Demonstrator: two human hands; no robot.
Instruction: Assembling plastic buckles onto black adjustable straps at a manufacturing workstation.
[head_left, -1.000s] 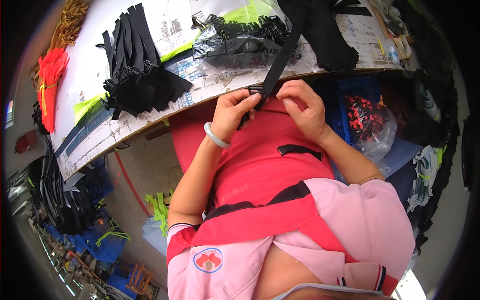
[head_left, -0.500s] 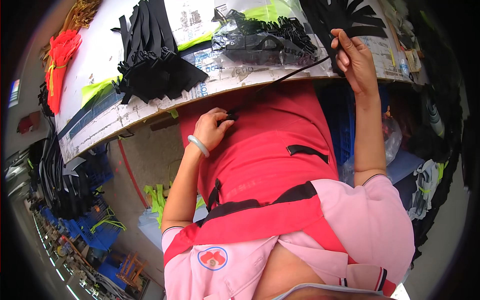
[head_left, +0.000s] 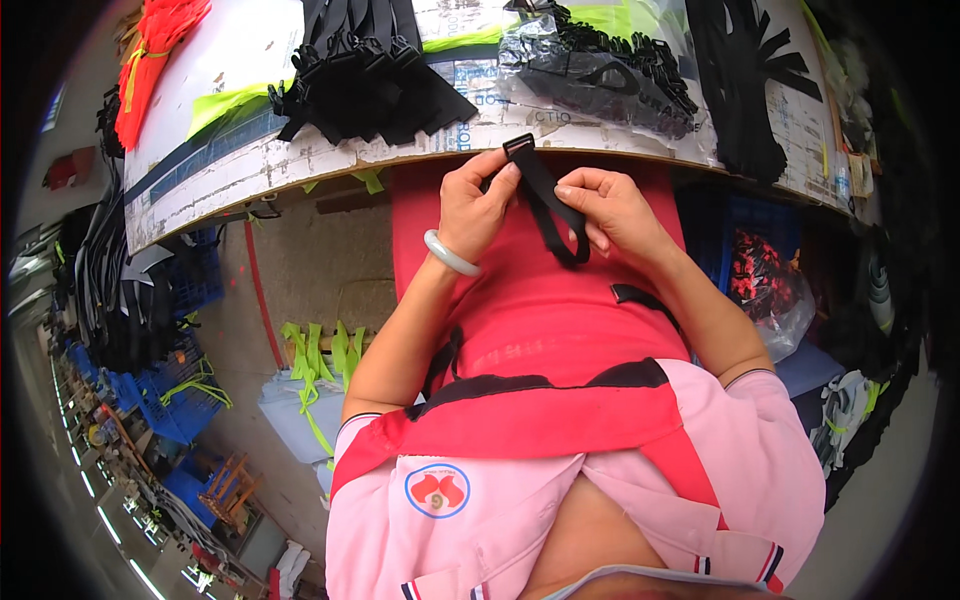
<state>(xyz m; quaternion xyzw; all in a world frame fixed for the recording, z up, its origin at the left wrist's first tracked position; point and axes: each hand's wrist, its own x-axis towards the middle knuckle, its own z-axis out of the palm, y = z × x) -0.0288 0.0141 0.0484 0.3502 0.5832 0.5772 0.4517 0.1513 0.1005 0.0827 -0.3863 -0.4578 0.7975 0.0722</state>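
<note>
Over my lap, just off the table's front edge, a black webbing strap (head_left: 543, 190) hangs in a loop between my hands. A flat black plastic buckle (head_left: 519, 146) sits at its upper end. My left hand (head_left: 470, 207), with a pale bangle at the wrist, pinches the strap at the buckle between thumb and fingers. My right hand (head_left: 618, 208) grips the strap a little lower and to the right; its fingertips partly hide the webbing.
On the worn white table (head_left: 330, 185) lie a bundle of black straps with buckles (head_left: 385, 85), a clear bag of black buckles (head_left: 595, 80) and loose black straps (head_left: 745, 110). An orange-red bundle (head_left: 150, 65) is at far left. Blue crates (head_left: 185, 400) stand below left.
My right hand has come down from the straps at the table's right to meet my left. My left hand has risen, and the strap is now looped between both hands with its buckle showing.
</note>
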